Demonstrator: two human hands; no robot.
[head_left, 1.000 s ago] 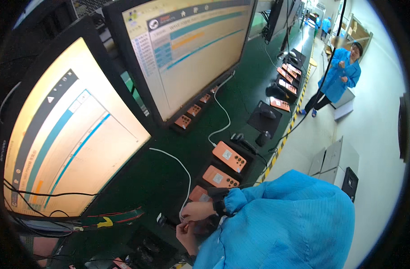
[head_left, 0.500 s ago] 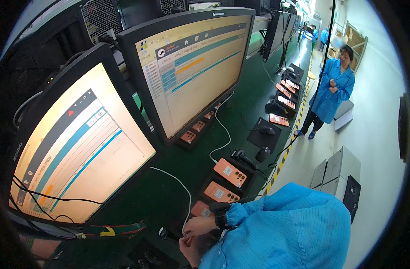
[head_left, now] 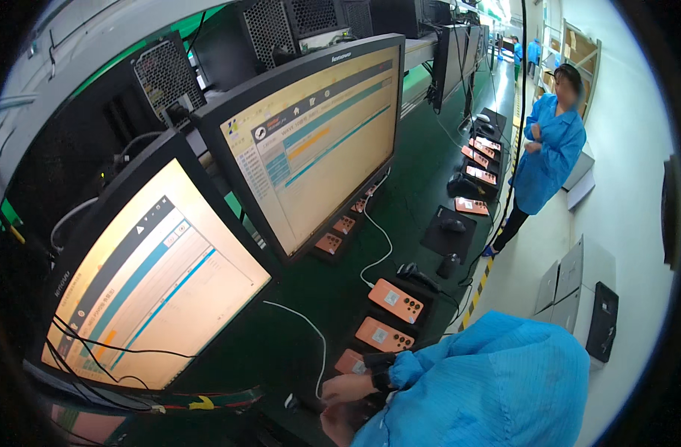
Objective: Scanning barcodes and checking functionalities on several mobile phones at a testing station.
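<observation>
My right hand (head_left: 349,388) reaches in from the right in a blue sleeve with a black band at the wrist. Its fingers are closed where the end of a white cable (head_left: 315,328) runs into them. Just below it, my left hand (head_left: 336,422) is close to the right one; its fingers are smeared and partly out of sight. Beside the right wrist lies an orange phone (head_left: 351,362), back up and partly covered by the arm. Two more orange phones, one at the middle (head_left: 384,334) and one farther off (head_left: 396,299), lie back up in dark trays.
Two lit monitors, a near one (head_left: 154,290) and a farther one (head_left: 311,141), stand on the left. A handheld scanner (head_left: 419,277) and a mouse (head_left: 451,224) lie on the dark green bench (head_left: 296,272). A co-worker in blue (head_left: 553,149) stands at the right, hands together.
The whole view has shifted, so the bench and monitors sit a little lower and the phones farther right. My left hand has become blurred; my right hand stays at the cable end.
</observation>
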